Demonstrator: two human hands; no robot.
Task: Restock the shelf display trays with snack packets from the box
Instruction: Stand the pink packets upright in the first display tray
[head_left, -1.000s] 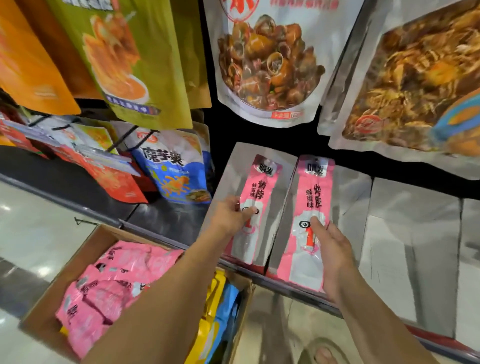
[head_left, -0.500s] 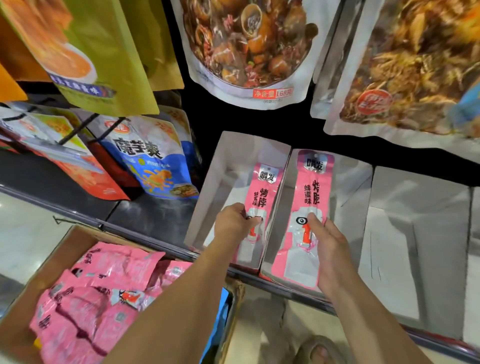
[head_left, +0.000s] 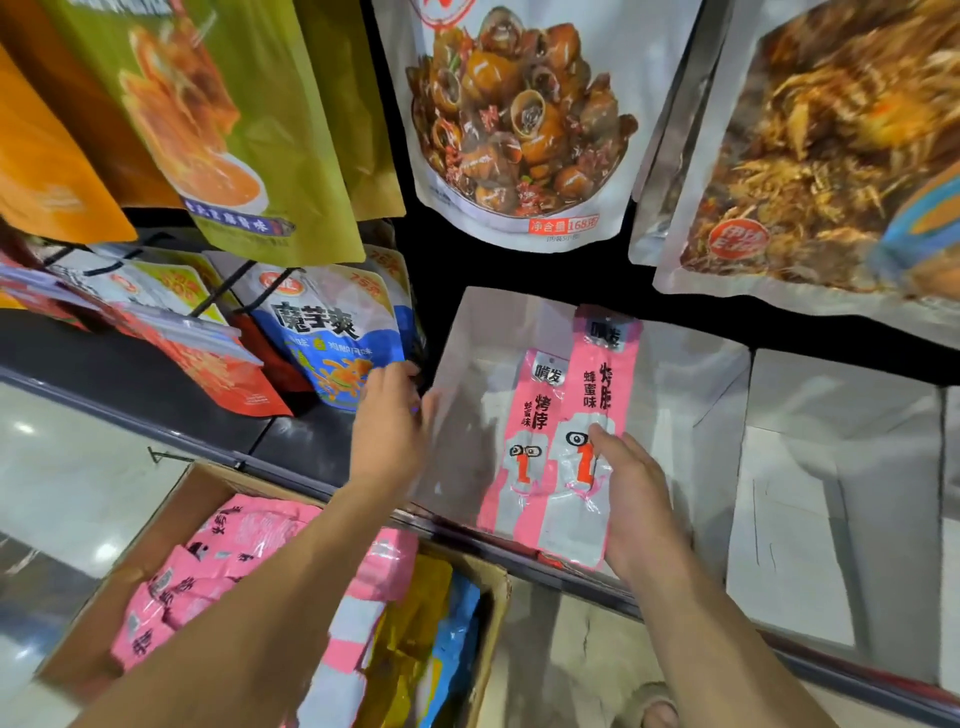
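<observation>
Shop shelf (head_left: 156, 379) ahead: right hand (head_left: 639, 509) pinches a pink snack packet (head_left: 597, 374) lying in the clear display tray (head_left: 478, 332) at 1 o'clock, left hand (head_left: 387, 431) touches the tray's 9 o'clock wall, grip blurred; its push may slide the light tray sideways

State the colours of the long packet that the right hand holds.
The long plastic packet is pink and white; head view.

Dark shelf deck (head_left: 304, 441) with a grey front rail runs from 9 to 4 o'clock. Open white cardboard display tray (head_left: 467, 353) sits on it at centre, and a second white cardboard tray (head_left: 831, 467) just beside at 3 o'clock. Blue-and-white snack pouch (head_left: 332, 353) at 10 o'clock meets the deck with its bottom edge. Glossy pale tiled floor (head_left: 67, 478) at 8 o'clock carries an open brown cardboard box (head_left: 171, 512).
</observation>
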